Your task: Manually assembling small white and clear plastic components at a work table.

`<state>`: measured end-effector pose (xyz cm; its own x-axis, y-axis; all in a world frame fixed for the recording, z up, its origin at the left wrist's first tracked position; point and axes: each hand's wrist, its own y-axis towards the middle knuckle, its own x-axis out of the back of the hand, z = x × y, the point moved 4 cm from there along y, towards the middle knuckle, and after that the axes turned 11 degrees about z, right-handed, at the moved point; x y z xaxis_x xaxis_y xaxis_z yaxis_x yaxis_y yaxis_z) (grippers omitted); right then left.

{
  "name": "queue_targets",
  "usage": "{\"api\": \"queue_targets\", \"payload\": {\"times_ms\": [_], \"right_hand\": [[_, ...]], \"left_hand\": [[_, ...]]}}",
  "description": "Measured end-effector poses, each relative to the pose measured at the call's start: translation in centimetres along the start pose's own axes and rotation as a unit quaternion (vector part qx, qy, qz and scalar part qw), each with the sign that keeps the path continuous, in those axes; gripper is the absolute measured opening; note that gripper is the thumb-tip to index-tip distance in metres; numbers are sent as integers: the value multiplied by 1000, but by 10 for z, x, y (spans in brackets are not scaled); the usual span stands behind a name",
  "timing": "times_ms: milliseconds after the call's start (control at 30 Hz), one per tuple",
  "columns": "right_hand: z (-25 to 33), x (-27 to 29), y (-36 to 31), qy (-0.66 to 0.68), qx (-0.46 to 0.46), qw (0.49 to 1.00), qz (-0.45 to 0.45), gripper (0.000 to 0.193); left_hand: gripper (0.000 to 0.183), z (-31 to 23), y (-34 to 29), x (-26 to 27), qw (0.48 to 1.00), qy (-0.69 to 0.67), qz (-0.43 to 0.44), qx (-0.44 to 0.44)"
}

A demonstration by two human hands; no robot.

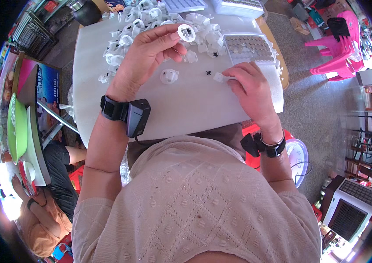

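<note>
My left hand (155, 46) is raised over the table and pinches a round white plastic part (186, 33) by its edge. Dark pieces show in that part's middle. Low over the table, my right hand (250, 85) has its fingers curled, and its fingertips close on a small white plastic piece (218, 77). A tiny black cross-shaped piece (208, 73) lies just left of that. Between my hands another round white part (169, 76) rests on the tabletop. Many similar white parts (126, 40) are heaped behind my left hand.
The white-covered table (186, 109) carries a tray of small round pieces (251, 48) at the right and stacked trays (238, 8) at the back. A dark pot (85, 11) stands far left. Pink plastic chairs (341, 48) are at the right. Another person (48, 219) sits at lower left.
</note>
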<state>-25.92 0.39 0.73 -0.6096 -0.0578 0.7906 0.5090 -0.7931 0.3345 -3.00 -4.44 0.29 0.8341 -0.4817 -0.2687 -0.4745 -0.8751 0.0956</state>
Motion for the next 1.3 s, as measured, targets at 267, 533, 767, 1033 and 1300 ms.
{"api": "queue_targets", "payload": {"times_ms": [267,533,767,1033,1300], "right_hand": [[4,-8,12,-12,60,998,29,14],[25,12,21,159,-42,982,-89,11],[46,7,44,92,54,984,-142,14],[50,5,49,16,82,986,-142,16],[36,-6,49,198,-7,974,-111,15]], "left_hand": [[36,-3,-1,-4,1000,14,8,18],[37,-5,-1,-16,998,34,48,28],[37,-5,-2,-22,996,19,71,54],[34,-7,-2,-22,995,31,81,40],[36,-10,-1,-23,992,85,85,48]]}}
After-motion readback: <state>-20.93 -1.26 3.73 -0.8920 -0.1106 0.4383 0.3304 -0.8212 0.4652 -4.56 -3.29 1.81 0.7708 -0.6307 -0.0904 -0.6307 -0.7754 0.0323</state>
